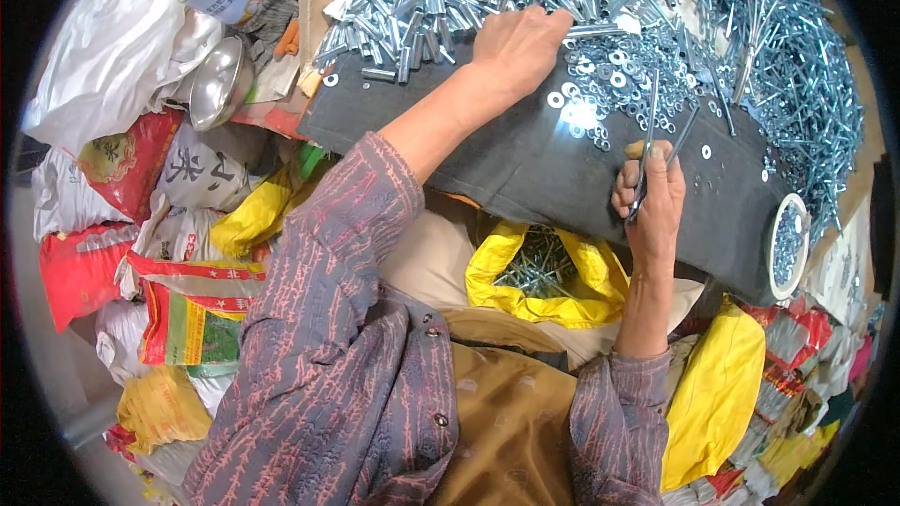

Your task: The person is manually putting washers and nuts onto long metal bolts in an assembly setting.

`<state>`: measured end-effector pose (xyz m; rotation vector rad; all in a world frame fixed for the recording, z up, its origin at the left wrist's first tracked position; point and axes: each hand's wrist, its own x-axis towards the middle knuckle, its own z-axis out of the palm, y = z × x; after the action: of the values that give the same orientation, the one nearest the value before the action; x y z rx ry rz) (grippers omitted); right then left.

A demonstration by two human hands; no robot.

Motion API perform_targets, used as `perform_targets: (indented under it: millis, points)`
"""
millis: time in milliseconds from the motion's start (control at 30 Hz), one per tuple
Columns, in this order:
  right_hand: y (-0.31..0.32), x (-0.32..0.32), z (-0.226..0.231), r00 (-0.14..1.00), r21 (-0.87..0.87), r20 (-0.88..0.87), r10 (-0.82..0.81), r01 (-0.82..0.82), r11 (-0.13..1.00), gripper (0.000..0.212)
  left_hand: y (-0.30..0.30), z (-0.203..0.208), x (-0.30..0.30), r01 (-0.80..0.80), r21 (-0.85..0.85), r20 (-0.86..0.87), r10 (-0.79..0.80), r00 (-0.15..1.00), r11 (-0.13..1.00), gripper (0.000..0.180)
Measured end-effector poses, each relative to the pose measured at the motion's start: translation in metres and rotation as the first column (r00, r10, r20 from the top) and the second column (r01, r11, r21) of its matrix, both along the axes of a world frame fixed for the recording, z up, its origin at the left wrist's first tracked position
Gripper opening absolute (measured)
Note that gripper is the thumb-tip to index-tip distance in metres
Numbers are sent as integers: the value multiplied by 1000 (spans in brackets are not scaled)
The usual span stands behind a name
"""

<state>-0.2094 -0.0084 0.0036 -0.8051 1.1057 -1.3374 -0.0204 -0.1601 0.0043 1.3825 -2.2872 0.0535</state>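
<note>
Well, over on my left the filled sacks (pixel 211 164) crowd up near the black work surface (pixel 441 141), so anything rolling off that edge could vanish among their folds. Next come the short silver tubes (pixel 450 9), heaped loosely; a nudge low in the heap could set several rolling toward me. My left hand (pixel 520 47) is at the heap's near edge, fingers drawn together beside one longer tube (pixel 597 30); I cannot tell whether they grip it or only touch it. Below, the open yellow sack (pixel 487 292) gapes just under the front edge with bolts (pixel 534 267) inside, and a careless sweep of my wrist could drop stray parts in among them. The washers (pixel 609 84) lie scattered between my hands, flat and slippery, easy to drag along or pick up two at once. My right hand (pixel 652 195) is closed around two long metal rods (pixel 652 112) that splay apart at the top; if my grip slackens, one could slide out. Further right, the bolt heap (pixel 797 112) looks tangled, so pulling one might bring down others toward the white-rimmed dish (pixel 776 267).
</note>
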Motion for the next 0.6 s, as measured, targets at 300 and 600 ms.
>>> perform_targets:
  millis: [300,600]
  points:
    - [5,4,5,986,-21,-148,81,-85,996,29,28,22,15,555,566,-817,506,277,610,23]
    - [11,14,25,944,-18,-308,121,-133,991,30,64,27,16,807,482,-785,578,224,341,21]
